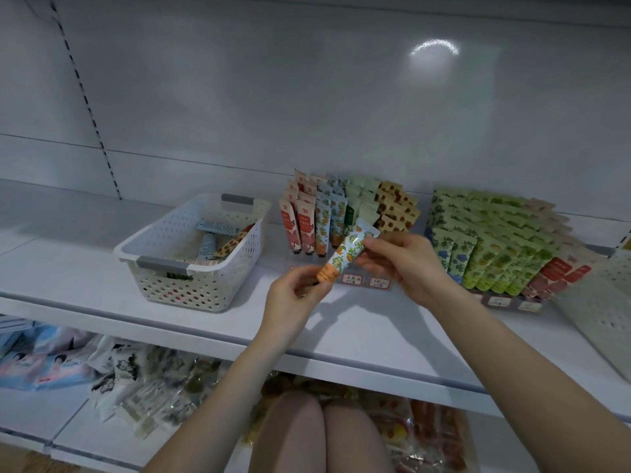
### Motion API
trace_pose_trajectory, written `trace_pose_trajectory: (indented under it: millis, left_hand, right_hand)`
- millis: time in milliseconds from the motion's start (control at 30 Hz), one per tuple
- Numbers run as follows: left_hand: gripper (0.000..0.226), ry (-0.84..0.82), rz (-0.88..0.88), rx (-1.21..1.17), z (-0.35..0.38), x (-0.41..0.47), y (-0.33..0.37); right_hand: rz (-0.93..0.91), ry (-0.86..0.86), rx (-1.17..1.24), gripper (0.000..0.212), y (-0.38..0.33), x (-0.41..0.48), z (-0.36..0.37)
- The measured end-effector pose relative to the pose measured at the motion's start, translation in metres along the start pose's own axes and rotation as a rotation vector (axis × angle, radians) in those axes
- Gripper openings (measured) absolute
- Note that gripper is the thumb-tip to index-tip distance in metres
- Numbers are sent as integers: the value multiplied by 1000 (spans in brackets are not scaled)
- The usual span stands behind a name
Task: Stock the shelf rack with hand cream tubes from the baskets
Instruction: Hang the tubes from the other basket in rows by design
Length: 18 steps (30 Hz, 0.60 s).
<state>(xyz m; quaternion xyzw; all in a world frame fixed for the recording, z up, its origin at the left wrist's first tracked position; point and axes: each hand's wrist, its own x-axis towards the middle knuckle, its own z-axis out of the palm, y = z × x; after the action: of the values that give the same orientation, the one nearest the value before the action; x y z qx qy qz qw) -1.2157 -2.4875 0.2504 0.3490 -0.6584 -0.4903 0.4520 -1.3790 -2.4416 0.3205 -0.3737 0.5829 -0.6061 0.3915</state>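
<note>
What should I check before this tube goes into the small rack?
1. Grip on tube: ok; left hand pinches the orange cap, right hand pinches the crimped end.
2. Matching row: ok; same fruit-print tubes stand in the rack.
3. Free slot there: cannot tell; the held tube covers the row's front.
4. Cap-down orientation: not ok; tube is tilted.
5. Basket stock: ok; tubes remain inside.

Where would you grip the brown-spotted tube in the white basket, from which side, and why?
Probably pinch the brown-spotted tube near its raised end, reaching down through the basket's open top: it lies tilted by the right wall, and the walls block sideways approaches.
</note>
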Motion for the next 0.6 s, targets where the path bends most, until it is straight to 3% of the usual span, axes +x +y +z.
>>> trace_pose_trajectory:
  millis: [133,233,433,600]
  left_hand:
    - [43,-140,3,701,-8,13,-21]
    - [34,-255,37,1043,-12,16,-36]
    - [26,-230,81,1089,-14,13,-47]
    - [25,-240,85,1083,-14,14,-50]
  right_hand:
    - [-248,151,-388,21,-16,18,-1]
    - [-363,220,-512,26,-25,35,3]
    - [-374,211,-770,24,-14,68,24]
    - [-337,202,-812,20,3,81,30]
